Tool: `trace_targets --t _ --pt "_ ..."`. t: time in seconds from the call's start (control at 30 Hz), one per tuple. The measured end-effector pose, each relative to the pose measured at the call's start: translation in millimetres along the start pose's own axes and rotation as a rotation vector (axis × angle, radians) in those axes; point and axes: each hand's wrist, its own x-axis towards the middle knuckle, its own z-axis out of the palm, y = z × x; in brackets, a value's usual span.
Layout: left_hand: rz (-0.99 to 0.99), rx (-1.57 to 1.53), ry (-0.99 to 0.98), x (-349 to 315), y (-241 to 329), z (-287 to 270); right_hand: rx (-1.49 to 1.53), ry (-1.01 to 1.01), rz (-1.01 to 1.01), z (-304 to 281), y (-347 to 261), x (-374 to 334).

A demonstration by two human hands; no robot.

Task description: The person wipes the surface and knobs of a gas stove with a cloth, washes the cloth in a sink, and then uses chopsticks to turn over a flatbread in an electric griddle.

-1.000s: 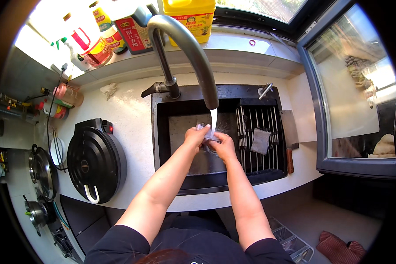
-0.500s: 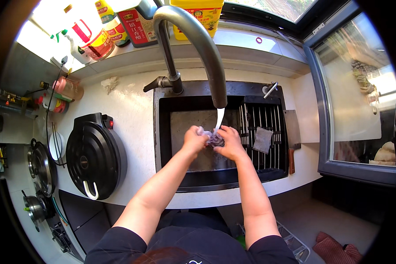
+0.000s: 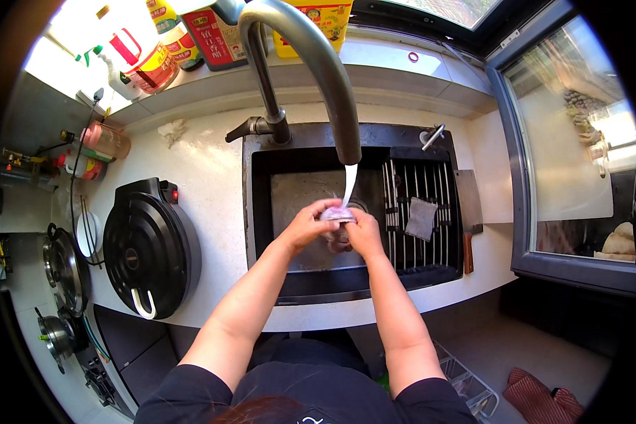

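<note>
Your two hands meet over the black sink (image 3: 293, 191), below the curved dark tap (image 3: 336, 92). Your left hand (image 3: 309, 225) is clamped on the left side of a wet, crumpled purple-grey cloth (image 3: 338, 213), its fingers curled over the far edge. Your right hand (image 3: 364, 232) grips the same cloth from the right, thumb toward the middle. The cloth is bunched between both hands, right where the water stream (image 3: 350, 185) lands, and part of it hangs below your fingers.

Just right of your right hand, a rack (image 3: 443, 218) of metal bars lies across the sink, with a flat grey cloth (image 3: 421, 218) resting on it. Beyond the sink's right edge, a cleaver (image 3: 468, 201) lies on the counter (image 3: 215, 162), its wooden handle toward the near side. Well to the left stands a round black appliance (image 3: 152, 247) with a white handle, its lid down.
</note>
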Motion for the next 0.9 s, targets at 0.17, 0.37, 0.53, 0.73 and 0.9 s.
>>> trace_targets --t 0.17,0.37,0.53,0.73,0.9 --pt "0.077 0.016 -0.084 12 -13 1 0.310 -0.109 0.273 -9 15 12" --pt "0.003 0.051 0.134 21 -2 4 0.227 -0.263 0.131 -20 -23 11" --pt "-0.013 0.097 0.039 13 13 12 0.057 -0.140 -0.006 1 -7 16" --pt "0.046 0.340 -0.225 15 -12 -18 0.312 -0.083 0.097 -1 12 12" --pt "-0.033 0.517 -0.299 21 -41 -32 0.607 0.003 0.001 -24 -5 4"
